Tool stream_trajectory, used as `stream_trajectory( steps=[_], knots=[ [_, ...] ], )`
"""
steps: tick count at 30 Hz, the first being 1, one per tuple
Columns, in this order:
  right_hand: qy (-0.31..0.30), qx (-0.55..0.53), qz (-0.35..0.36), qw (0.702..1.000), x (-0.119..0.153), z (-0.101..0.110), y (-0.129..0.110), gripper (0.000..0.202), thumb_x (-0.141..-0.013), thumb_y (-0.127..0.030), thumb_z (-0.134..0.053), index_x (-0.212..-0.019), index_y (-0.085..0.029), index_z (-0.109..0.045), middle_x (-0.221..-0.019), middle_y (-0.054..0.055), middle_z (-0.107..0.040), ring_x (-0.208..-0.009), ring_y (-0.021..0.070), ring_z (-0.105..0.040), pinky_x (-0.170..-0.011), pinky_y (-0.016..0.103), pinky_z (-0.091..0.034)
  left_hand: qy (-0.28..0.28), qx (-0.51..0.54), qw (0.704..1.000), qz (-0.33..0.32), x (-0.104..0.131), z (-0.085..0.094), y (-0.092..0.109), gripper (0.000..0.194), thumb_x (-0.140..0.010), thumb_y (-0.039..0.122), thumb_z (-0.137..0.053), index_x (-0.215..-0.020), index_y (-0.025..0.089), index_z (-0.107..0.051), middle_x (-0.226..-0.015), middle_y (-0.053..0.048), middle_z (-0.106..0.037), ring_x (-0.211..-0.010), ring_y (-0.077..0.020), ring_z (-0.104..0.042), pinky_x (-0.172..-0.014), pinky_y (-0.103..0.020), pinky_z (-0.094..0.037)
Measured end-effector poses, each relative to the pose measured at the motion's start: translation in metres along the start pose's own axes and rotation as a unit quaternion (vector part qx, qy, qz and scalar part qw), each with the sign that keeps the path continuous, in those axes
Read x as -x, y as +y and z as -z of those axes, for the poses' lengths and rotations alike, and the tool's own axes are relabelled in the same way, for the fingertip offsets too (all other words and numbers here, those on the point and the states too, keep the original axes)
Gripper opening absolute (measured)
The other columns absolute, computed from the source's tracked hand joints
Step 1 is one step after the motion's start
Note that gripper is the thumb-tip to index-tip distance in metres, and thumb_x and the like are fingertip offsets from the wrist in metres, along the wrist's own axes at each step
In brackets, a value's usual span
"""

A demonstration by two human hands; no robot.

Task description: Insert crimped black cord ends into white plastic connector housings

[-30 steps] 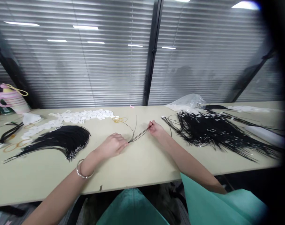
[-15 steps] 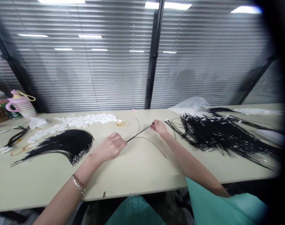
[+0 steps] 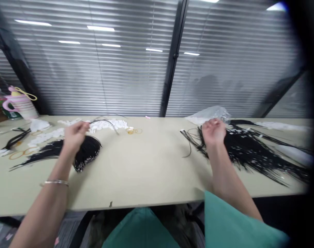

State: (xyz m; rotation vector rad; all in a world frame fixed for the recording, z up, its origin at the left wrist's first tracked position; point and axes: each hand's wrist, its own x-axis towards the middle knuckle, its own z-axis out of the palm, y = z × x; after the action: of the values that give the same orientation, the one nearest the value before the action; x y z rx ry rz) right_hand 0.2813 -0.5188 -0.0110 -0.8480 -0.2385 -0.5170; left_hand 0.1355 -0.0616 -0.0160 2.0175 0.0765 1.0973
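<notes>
My left hand (image 3: 75, 134) is closed in a pinch at the left, above a fan-shaped bundle of black cords (image 3: 88, 150). From its fingertips a thin black cord (image 3: 105, 120) trails rightward, its loose ends curving over a pile of small white pieces (image 3: 110, 124). On the right, my right hand (image 3: 214, 132) is raised over the near end of a large heap of black cords (image 3: 244, 146). Its fingers are curled in and slightly blurred; whether anything is between them cannot be made out.
Yellow rubber bands (image 3: 132, 131) lie beside the white pieces. A clear plastic bag (image 3: 211, 113) is behind the heap. At the far left stand a pink-handled cup (image 3: 23, 106) and a bottle (image 3: 7, 106). Window blinds rise behind the table (image 3: 149, 172).
My hands have moved apart from the middle of the table, the left one leftward with the cord. The right hand has let go of the cord and moved right, over the heap.
</notes>
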Motion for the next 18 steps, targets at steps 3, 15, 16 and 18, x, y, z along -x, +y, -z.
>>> stream_trajectory(
  steps=[3, 15, 16, 18],
  knots=[
    [-0.012, 0.133, 0.122, 0.984, 0.016, -0.010, 0.008, 0.017, -0.090, -0.028, -0.039, -0.098, -0.020, -0.052, -0.087, 0.002, -0.060, -0.069, 0.0063, -0.052, -0.071, 0.020, -0.047, -0.105, -0.070, 0.987, -0.096, 0.008, -0.031, 0.010, 0.022, -0.083, 0.034, -0.053, -0.075, 0.017, -0.065, -0.072, -0.002, -0.062, -0.069, -0.0150, -0.054, -0.065, -0.023, -0.034],
    [-0.360, 0.371, -0.086, 0.852, 0.103, -0.018, 0.111, 0.031, -0.075, -0.025, -0.064, -0.106, -0.026, -0.064, -0.132, 0.001, -0.051, -0.133, 0.0168, -0.034, -0.119, 0.036, -0.006, -0.177, 0.059, 0.982, 0.012, 0.040, -0.055, 0.012, 0.020, -0.076, 0.036, -0.062, -0.069, 0.019, -0.068, -0.066, -0.001, -0.061, -0.058, -0.0135, -0.046, -0.060, -0.023, -0.029],
    [-0.362, 0.364, -0.094, 0.853, 0.105, -0.020, 0.111, 0.024, -0.075, -0.023, -0.062, -0.099, -0.025, -0.066, -0.122, 0.002, -0.058, -0.126, 0.0180, -0.042, -0.119, 0.036, -0.013, -0.190, 0.075, 0.978, 0.027, 0.041, -0.057, 0.013, 0.022, -0.077, 0.038, -0.061, -0.070, 0.018, -0.067, -0.065, -0.002, -0.059, -0.059, -0.0135, -0.046, -0.060, -0.022, -0.030],
    [-0.367, 0.353, -0.118, 0.852, 0.112, -0.026, 0.110, 0.015, -0.077, -0.020, -0.056, -0.086, -0.024, -0.068, -0.104, 0.003, -0.065, -0.108, 0.0191, -0.055, -0.113, 0.039, -0.027, -0.228, 0.122, 0.964, 0.057, 0.043, -0.061, 0.018, 0.025, -0.080, 0.041, -0.058, -0.074, 0.018, -0.065, -0.064, -0.002, -0.057, -0.062, -0.0142, -0.048, -0.062, -0.022, -0.033]
  ],
)
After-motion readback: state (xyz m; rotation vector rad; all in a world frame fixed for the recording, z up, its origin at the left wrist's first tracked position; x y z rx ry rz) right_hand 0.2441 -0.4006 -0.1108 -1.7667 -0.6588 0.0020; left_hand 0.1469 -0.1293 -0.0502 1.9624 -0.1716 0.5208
